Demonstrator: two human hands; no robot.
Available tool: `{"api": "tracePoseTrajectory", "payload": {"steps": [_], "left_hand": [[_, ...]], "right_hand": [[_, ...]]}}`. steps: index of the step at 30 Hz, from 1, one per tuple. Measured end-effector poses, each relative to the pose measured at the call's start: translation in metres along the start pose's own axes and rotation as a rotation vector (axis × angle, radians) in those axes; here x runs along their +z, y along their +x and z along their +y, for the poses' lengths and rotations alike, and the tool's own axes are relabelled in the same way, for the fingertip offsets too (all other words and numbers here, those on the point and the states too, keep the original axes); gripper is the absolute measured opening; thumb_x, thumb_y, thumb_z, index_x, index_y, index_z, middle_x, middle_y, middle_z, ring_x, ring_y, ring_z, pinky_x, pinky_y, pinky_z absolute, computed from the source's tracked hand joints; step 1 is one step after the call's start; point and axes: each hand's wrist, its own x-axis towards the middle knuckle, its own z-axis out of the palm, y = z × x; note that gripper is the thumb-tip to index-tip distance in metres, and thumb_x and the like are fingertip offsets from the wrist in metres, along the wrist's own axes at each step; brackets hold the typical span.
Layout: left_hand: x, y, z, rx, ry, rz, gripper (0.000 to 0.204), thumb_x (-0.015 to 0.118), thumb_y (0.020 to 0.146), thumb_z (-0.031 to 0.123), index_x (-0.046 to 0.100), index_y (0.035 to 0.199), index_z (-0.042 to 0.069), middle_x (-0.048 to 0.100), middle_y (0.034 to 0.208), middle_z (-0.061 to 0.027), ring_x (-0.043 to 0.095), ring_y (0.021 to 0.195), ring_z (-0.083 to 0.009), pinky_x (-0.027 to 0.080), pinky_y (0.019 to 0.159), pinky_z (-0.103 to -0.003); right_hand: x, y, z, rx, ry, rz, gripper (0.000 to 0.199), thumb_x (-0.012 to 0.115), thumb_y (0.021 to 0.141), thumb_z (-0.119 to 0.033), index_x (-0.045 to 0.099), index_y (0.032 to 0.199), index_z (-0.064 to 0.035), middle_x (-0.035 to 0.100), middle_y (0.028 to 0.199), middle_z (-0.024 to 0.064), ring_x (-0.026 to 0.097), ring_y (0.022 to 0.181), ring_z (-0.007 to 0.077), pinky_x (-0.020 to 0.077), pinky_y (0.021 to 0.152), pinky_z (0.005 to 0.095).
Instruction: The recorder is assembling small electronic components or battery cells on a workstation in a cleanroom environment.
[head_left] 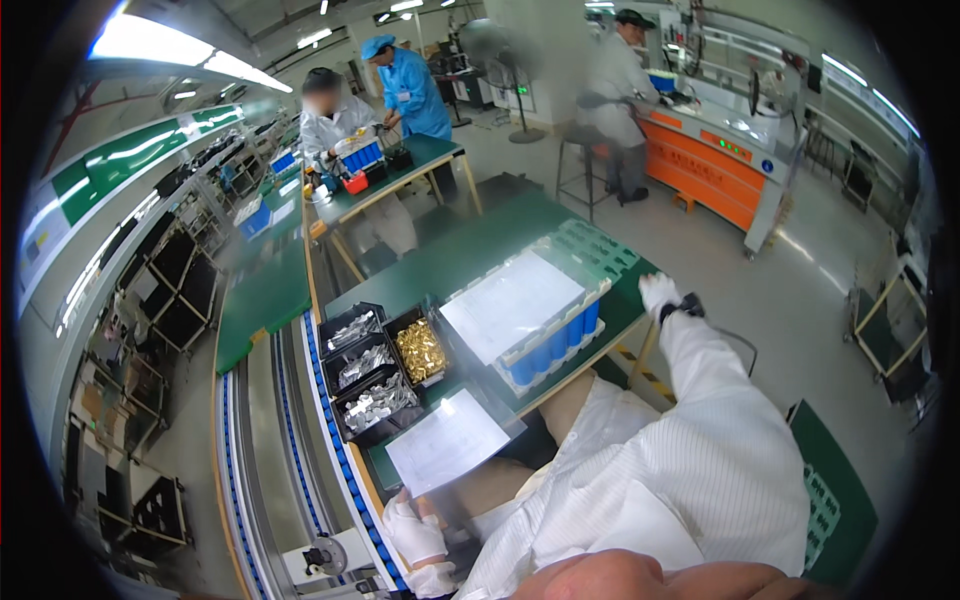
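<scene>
My left hand (415,531), in a white glove with some fingertips bare, is low at the near side of the bench. Its fingers are bent beside the lower corner of a white paper sheet (449,442); what they grip, if anything, is hidden. My right hand (657,294), also gloved, with a black band at the wrist, rests with its fingers on the right edge of the green table (520,215). Left of it, blue cylindrical cells (556,345) stand in a pale rack, with another paper sheet (513,306) on top. Green cut-out plates (590,246) adjoin the rack.
Black bins hold silvery metal pieces (377,403) and brass-coloured parts (420,350). A conveyor with blue rollers (347,455) runs along the left. Ahead, two people work at another table (432,150); a third sits by an orange-fronted machine (700,165). A stool (583,165) stands nearby.
</scene>
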Motion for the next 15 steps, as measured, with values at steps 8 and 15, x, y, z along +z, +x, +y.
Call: {"api": "tracePoseTrajectory", "payload": {"steps": [8, 15], "left_hand": [[-0.002, 0.0, 0.003, -0.099, -0.034, -0.032, 0.038, 0.065, 0.084, -0.001, 0.061, 0.121, -0.001, 0.061, 0.117, -0.0193, 0.056, 0.11, -0.0361, 0.045, 0.1, -0.043], [0.001, 0.005, -0.001, -0.074, -0.022, -0.024, 0.034, 0.065, 0.084, -0.001, 0.063, 0.118, -0.001, 0.061, 0.113, -0.0178, 0.058, 0.105, -0.0331, 0.047, 0.094, -0.042]], "right_hand": [[-0.147, -0.076, 0.21, 0.192, 2.146, 0.194, 0.102, 0.009, 0.091, -0.084, 0.045, 0.145, -0.0053, 0.058, 0.138, 0.0161, 0.058, 0.076, 0.0202, 0.0427, 0.055, 0.0272], [-0.182, -0.13, 0.293, 0.464, 1.926, 0.323, 0.088, 0.016, 0.096, -0.078, 0.055, 0.134, -0.0083, 0.066, 0.124, 0.0099, 0.049, 0.06, 0.0128, 0.0322, 0.044, 0.024]]}}
